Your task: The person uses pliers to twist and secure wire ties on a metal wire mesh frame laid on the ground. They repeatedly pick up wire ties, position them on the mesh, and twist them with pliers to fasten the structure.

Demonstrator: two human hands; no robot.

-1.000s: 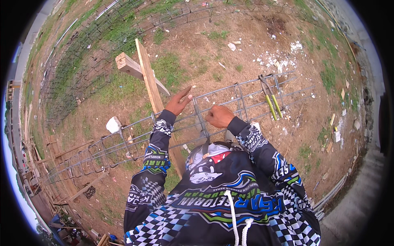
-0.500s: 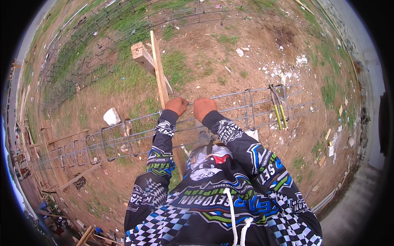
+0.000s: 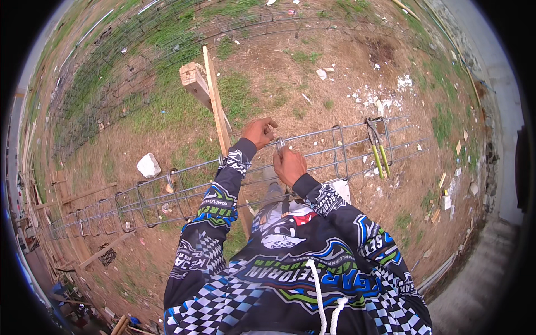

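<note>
A long rebar cage [image 3: 312, 132], made of thin steel bars with rectangular stirrups along it, crosses in front of me from lower left to upper right. My left hand [image 3: 259, 133] is just beyond the far top bar. Its fingers are partly bent and spread, with nothing visible in them. Close by on the right, my right hand [image 3: 290, 166] is closed on a grey steel stirrup [image 3: 281, 144], whose corner shows at the far bar; the fingers hide most of it. Pincers with yellow-green handles [image 3: 380, 159] hang from the cage near its right end.
An upright wooden slat [image 3: 215, 100] and a thick timber [image 3: 195, 81] stand beyond the cage at my left. A white block [image 3: 149, 166] lies on the ground. More steel cages [image 3: 100, 84] stretch across the grass at far left. White rubble [image 3: 385, 100] is scattered at far right.
My left hand has come off the far bar, shifting right and farther away as its fingers spread. My right hand has moved nearer to me and slightly right, uncovering the stirrup's corner.
</note>
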